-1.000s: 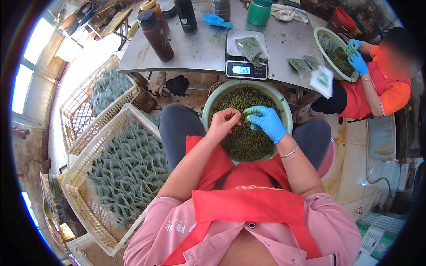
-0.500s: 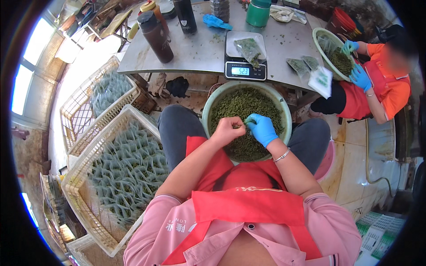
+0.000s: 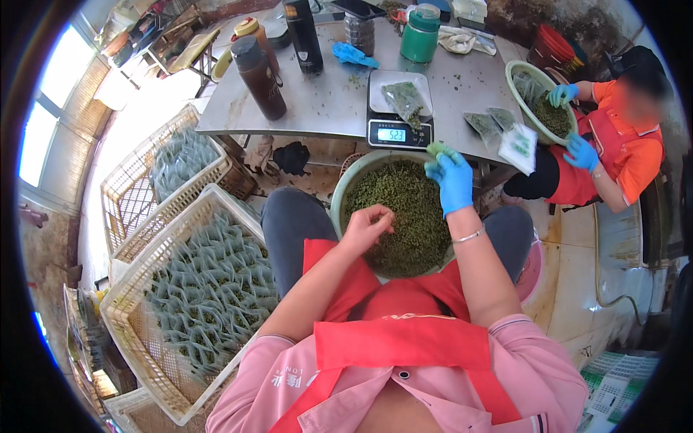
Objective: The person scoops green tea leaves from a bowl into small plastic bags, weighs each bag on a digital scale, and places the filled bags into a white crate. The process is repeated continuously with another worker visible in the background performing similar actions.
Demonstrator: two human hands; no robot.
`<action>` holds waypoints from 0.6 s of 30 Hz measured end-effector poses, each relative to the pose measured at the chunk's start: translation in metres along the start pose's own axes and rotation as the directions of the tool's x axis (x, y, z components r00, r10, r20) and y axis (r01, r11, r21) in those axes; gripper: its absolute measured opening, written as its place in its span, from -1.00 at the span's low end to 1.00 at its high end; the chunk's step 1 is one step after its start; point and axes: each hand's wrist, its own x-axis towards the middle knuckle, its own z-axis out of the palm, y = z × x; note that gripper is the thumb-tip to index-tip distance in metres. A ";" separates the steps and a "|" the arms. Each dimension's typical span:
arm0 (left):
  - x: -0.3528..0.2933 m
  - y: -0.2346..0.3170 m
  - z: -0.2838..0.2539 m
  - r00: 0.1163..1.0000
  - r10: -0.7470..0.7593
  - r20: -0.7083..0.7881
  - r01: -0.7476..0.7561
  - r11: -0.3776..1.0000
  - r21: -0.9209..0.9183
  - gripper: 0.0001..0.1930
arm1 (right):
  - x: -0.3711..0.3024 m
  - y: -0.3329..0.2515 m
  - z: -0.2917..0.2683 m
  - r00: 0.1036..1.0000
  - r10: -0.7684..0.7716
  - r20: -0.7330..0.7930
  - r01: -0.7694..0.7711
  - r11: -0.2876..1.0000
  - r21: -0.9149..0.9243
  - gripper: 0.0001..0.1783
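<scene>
A round pale green basin (image 3: pixel 336 206) between my knees holds a heap of small green peppercorn-like berries (image 3: pixel 401 216). Over its left part hovers my left hand (image 3: pixel 368 227), bare, its fingers curled together; anything in them is too small to make out. My right hand (image 3: pixel 452 180), in a blue glove, is raised over the basin's far right rim, fingers closed. Something green shows at its fingertips; I cannot tell whether it is held or worn. Just beyond, a clear bag of green berries (image 3: pixel 403 101) lies on a digital scale (image 3: pixel 399 134) with its display lit.
White plastic crates (image 3: pixel 130 321) packed with filled bags (image 3: pixel 209 289) stand at my left. Bottles (image 3: pixel 258 79) and a green jar (image 3: pixel 420 36) stand on the metal table (image 3: pixel 325 94), with more bags (image 3: pixel 482 126) at right. A gloved co-worker (image 3: pixel 613 148) handles another basin (image 3: pixel 514 86).
My hands have come apart: the right has moved up and right toward the scale, while the left stays over the basin. The view has shifted slightly. The co-worker's hands have moved apart.
</scene>
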 end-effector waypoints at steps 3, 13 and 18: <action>0.006 0.002 -0.006 1.000 -0.003 0.006 0.003 0.992 -0.127 -0.78 | -0.029 0.000 -0.006 0.969 0.114 0.218 -0.037 0.944 -0.329 -0.66; 0.008 0.003 0.000 1.000 0.031 -0.005 -0.031 0.978 -0.205 -0.73 | -0.048 0.020 -0.010 0.893 0.209 0.400 0.003 0.884 -0.467 -0.85; 0.011 0.001 -0.010 0.997 -0.023 0.072 0.037 0.981 -0.190 -0.74 | -0.037 0.021 -0.009 0.929 0.086 0.359 0.130 0.833 -0.538 -0.88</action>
